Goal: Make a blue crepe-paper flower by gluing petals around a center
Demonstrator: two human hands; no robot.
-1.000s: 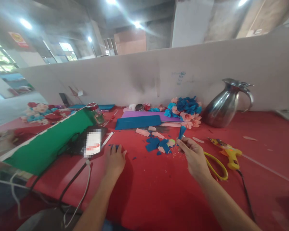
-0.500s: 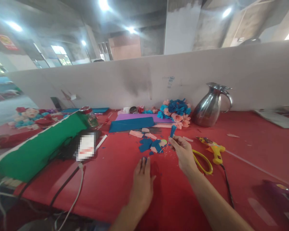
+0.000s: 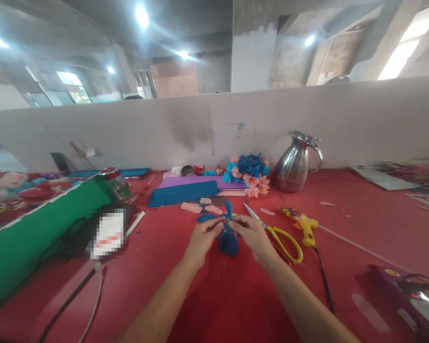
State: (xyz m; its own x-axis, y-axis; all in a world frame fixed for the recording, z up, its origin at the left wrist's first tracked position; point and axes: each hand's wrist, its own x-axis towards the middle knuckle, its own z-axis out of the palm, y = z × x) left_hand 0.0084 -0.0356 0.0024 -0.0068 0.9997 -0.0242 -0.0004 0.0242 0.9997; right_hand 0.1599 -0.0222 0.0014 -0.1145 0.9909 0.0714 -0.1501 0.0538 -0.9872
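A small rolled piece of blue crepe paper (image 3: 229,208) stands upright between my two hands. My left hand (image 3: 200,239) pinches at its lower end from the left, fingertips closed. From the other side my right hand (image 3: 253,234) grips the same end between thumb and fingers. Just below the fingers is a wider blue paper piece (image 3: 229,245); whether it joins the roll I cannot tell. Blue and pink paper scraps (image 3: 191,207) lie behind my hands. Beside my right hand are scissors with yellow handles (image 3: 296,244), their blades spread a little.
A yellow glue gun (image 3: 308,229) with a black cord lies right of the scissors. Behind stand a steel jug (image 3: 292,164) and a bunch of blue and pink paper flowers (image 3: 250,171). Blue sheets (image 3: 182,193) lie centre back; a green board (image 3: 53,233) rises at the left.
My left hand has risen from the table to meet the right one at the blue paper. My right hand has moved left and inward, uncovering the scissors. The view has shifted right.
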